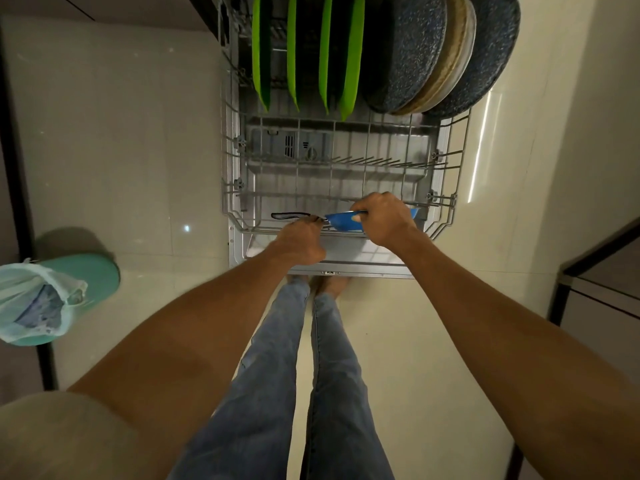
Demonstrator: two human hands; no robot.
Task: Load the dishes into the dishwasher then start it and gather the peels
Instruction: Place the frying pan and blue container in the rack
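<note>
- A blue frying pan (341,220) stands on its edge at the near end of the pulled-out lower dishwasher rack (235,161), just inside the rack's front wire rail.
- The pan's long axis runs left to right across the rack, parallel to that front rail; its black handle (289,215) points to the left, and the round blue body lies to the right.
- The left hand (299,242) is curled at the joint where the handle meets the pan body, fingers closed round that neck.
- The right hand (384,218) grips the pan's upper rim from above, thumb showing on the near blue face, fingers folded over the far side.
- Farther back in the same rack, four green plates (294,53) stand upright in a row, edges toward the camera.
- To their right lean large speckled dark-blue pans (405,53) with a beige round dish (446,60) sandwiched between them.
- The middle of the rack, between the plates and the frying pan, shows bare tines and the door's detergent compartment (291,145) beneath.
- The open dishwasher door (346,263) lies flat under the rack; the person's jeans-clad legs (304,375) stand just in front of it on a pale tiled floor (131,140).
- On the left, well apart from the dishwasher, a teal bin (86,278) holds a pale plastic bag liner (31,303).
</note>
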